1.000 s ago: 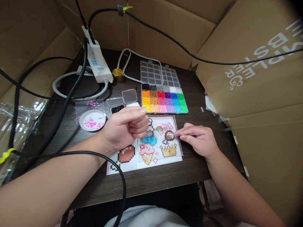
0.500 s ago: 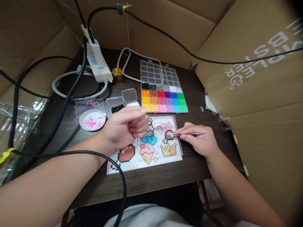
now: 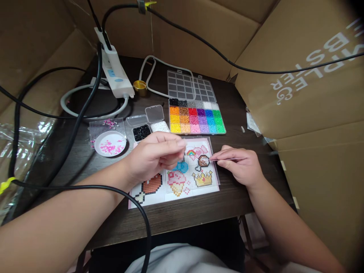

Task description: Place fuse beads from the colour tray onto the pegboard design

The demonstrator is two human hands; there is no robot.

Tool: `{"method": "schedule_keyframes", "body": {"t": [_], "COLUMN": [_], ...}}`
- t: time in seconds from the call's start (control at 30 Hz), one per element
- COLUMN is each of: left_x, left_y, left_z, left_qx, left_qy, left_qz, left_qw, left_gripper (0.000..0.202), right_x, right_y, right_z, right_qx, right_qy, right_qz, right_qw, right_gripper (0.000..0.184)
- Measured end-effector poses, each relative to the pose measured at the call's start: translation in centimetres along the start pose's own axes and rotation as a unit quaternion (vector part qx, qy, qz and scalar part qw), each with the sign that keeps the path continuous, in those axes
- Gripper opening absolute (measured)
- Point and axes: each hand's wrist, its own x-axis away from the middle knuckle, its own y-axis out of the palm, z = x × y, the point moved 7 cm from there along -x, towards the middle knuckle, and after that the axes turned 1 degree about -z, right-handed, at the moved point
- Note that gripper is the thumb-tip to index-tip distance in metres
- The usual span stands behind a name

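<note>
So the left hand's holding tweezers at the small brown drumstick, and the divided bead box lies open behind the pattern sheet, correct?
Not quite: in the head view it is the right hand that holds the tweezers at the small brown drumstick; the divided bead box does lie open behind the pattern sheet.

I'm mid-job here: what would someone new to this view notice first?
Probably the rows of brightly coloured beads, in a divided box toward the back of the table. Next, in front, the right hand holds slim tweezers at a brown drumstick design, over the pattern sheet. A white dish of pink bits stands out at the left.
</note>
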Motion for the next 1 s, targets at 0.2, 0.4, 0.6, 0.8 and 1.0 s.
{"method": "schedule_keyframes", "body": {"t": [0.2, 0.4, 0.6, 0.8, 1.0], "left_x": [0.9, 1.9, 1.7, 1.5, 1.5], "left_y": [2.0, 2.9, 3.3, 3.3, 3.1], "left_z": [-2.3, -3.6, -4.0, -4.6, -4.6], "left_qx": [-0.060, -0.002, 0.031, 0.011, 0.003], "left_qy": [-0.153, -0.262, -0.280, -0.286, -0.285], "left_qz": [-0.091, -0.141, -0.148, -0.138, -0.135], "left_qw": [0.982, 0.955, 0.948, 0.948, 0.949], "left_gripper": [0.040, 0.069, 0.075, 0.079, 0.078], "right_x": [0.1, 0.2, 0.1, 0.1, 0.0], "right_y": [-0.1, -0.1, -0.1, -0.1, -0.1], "right_z": [0.1, 0.2, 0.4, 0.3, 0.2], "right_qx": [-0.005, -0.009, -0.021, -0.030, -0.036], "right_qy": [-0.010, -0.027, -0.030, -0.036, -0.038], "right_qz": [0.002, -0.004, -0.003, -0.002, -0.002], "right_qw": [1.000, 1.000, 0.999, 0.999, 0.999], "right_gripper": [0.015, 0.015, 0.015, 0.017, 0.017]}}
